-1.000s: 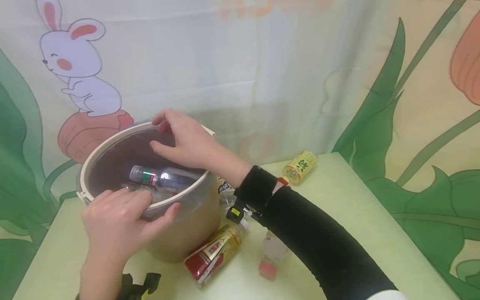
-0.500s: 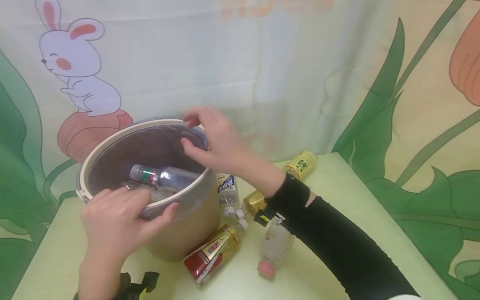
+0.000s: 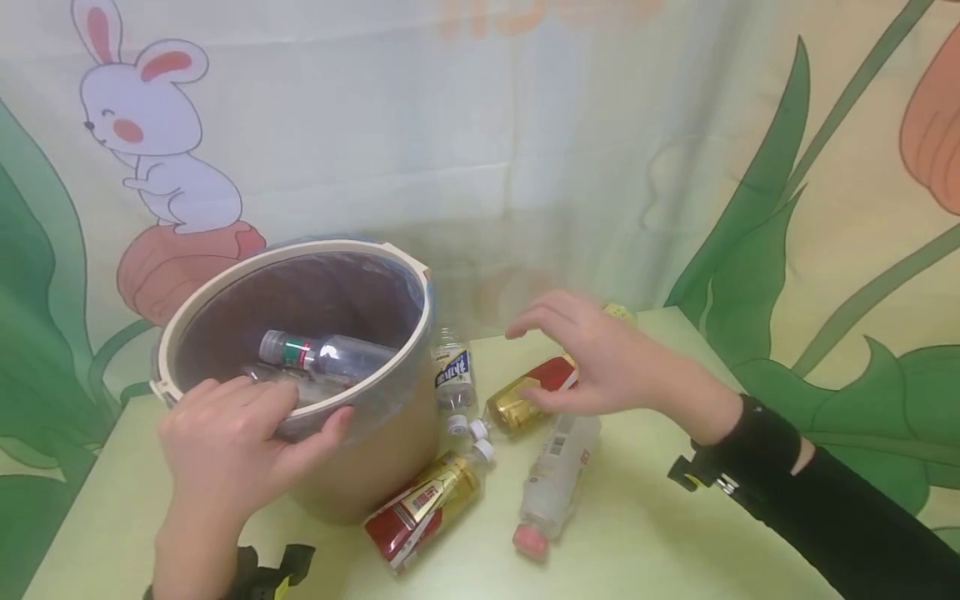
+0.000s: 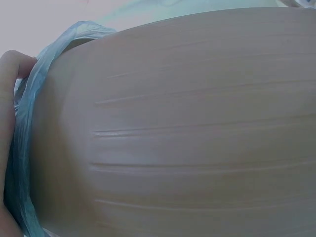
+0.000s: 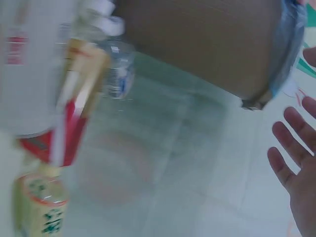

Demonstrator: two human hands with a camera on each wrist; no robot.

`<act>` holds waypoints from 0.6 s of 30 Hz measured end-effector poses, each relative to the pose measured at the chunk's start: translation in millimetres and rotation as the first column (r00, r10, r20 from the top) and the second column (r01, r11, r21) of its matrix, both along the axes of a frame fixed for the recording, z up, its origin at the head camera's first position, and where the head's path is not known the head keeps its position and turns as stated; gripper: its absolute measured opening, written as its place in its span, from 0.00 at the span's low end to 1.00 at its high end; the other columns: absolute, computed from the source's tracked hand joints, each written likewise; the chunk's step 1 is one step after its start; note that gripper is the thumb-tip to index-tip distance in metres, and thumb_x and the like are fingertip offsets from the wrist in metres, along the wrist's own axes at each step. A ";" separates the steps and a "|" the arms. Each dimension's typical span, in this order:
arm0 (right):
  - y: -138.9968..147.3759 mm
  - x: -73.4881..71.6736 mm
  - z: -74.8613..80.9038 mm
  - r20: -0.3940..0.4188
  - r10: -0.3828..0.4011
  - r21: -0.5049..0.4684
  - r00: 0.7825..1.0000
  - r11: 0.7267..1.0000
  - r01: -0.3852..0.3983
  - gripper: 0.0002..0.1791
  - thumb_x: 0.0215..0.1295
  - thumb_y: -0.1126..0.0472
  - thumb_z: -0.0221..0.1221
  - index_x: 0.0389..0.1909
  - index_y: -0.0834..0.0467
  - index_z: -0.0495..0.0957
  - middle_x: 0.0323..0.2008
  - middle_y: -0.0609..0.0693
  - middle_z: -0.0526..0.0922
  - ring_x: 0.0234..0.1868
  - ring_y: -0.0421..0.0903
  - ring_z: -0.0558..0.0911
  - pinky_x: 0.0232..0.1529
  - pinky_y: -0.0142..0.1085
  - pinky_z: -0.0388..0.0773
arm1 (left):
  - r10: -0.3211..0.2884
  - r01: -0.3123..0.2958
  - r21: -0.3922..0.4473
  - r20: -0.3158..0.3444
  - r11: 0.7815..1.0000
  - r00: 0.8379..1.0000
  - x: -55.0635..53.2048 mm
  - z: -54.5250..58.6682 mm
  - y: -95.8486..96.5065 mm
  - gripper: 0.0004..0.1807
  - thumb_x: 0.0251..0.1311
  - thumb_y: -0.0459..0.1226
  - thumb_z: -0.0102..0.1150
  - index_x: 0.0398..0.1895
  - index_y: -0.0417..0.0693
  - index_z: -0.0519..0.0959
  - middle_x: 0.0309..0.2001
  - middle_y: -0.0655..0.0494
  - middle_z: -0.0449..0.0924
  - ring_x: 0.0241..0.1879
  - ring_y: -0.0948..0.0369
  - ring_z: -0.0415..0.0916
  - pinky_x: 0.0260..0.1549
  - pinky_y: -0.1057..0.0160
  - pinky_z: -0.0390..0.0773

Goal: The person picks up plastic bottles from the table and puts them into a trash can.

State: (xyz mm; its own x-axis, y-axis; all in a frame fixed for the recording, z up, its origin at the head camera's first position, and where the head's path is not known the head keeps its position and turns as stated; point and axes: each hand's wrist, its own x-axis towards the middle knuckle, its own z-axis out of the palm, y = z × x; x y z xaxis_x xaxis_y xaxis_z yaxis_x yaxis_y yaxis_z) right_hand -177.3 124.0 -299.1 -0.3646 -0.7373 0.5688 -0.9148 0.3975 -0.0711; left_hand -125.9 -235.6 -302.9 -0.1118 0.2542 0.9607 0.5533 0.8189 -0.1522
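Note:
A brown trash bin (image 3: pixel 360 467) with a cream rim and a plastic liner stands on the left, tilted toward me. My left hand (image 3: pixel 228 442) grips its near rim, fingers curled over the edge and thumb outside; in the left wrist view the bluish liner (image 4: pixel 22 148) lies under that hand. Inside the bin rests a clear bottle (image 3: pixel 352 357) with a green and red label. My right hand (image 3: pixel 600 354), fingers spread and holding nothing, hovers above a red and gold bottle (image 3: pixel 517 408). Just below that hand lies a frosted bottle with a pink cap (image 3: pixel 555 479).
Another red and gold bottle (image 3: pixel 427 510) lies against the bin's front. A clear bottle with a blue and white label (image 3: pixel 453 375) is right of the bin. A yellow-labelled bottle (image 5: pixel 42 205) lies at the back of the table (image 3: pixel 660 517), mostly behind my right hand in the head view.
My right hand has moved from above the bin's opening rightward and nearer, over the bottles on the table. My left hand stays on the rim.

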 end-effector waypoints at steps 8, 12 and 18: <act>20.6 22.5 -38.8 0.079 0.008 0.330 0.997 0.943 -0.033 0.45 0.48 0.31 0.65 0.62 0.55 0.73 0.61 0.48 0.73 0.64 0.45 0.66 0.63 0.50 0.64 | 0.006 -0.006 -0.003 0.002 1.000 1.000 2.4 1.6 -0.3 0.32 0.52 0.60 0.52 0.06 0.52 0.52 0.06 0.63 0.46 0.10 0.62 0.38 0.11 0.61 0.38; 29.0 26.6 -56.7 0.113 -0.050 0.462 0.992 0.887 -0.008 0.51 0.47 0.24 0.60 0.69 0.51 0.68 0.67 0.49 0.69 0.68 0.45 0.61 0.66 0.56 0.60 | 0.005 -0.005 0.011 -0.014 1.000 1.000 2.5 0.3 -0.1 0.32 0.51 0.60 0.53 0.06 0.52 0.52 0.06 0.62 0.46 0.10 0.61 0.38 0.11 0.61 0.38; 38.3 26.1 -84.3 0.143 -0.062 0.505 0.988 0.863 -0.019 0.56 0.42 0.25 0.64 0.71 0.51 0.66 0.69 0.51 0.68 0.70 0.47 0.61 0.68 0.57 0.57 | 0.014 -0.014 0.014 -0.008 1.000 1.000 1.0 -1.3 1.7 0.33 0.51 0.60 0.53 0.06 0.52 0.52 0.07 0.62 0.45 0.10 0.61 0.38 0.11 0.61 0.38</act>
State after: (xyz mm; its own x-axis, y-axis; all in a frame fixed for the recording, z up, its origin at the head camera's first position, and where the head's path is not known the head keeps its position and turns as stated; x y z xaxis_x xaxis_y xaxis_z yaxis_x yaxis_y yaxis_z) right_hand -151.3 162.3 -383.5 -0.4344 -0.8988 0.0595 -0.9001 0.4356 0.0094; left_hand -124.8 -233.9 -304.2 -0.1073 0.2395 0.9650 0.5406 0.8286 -0.1455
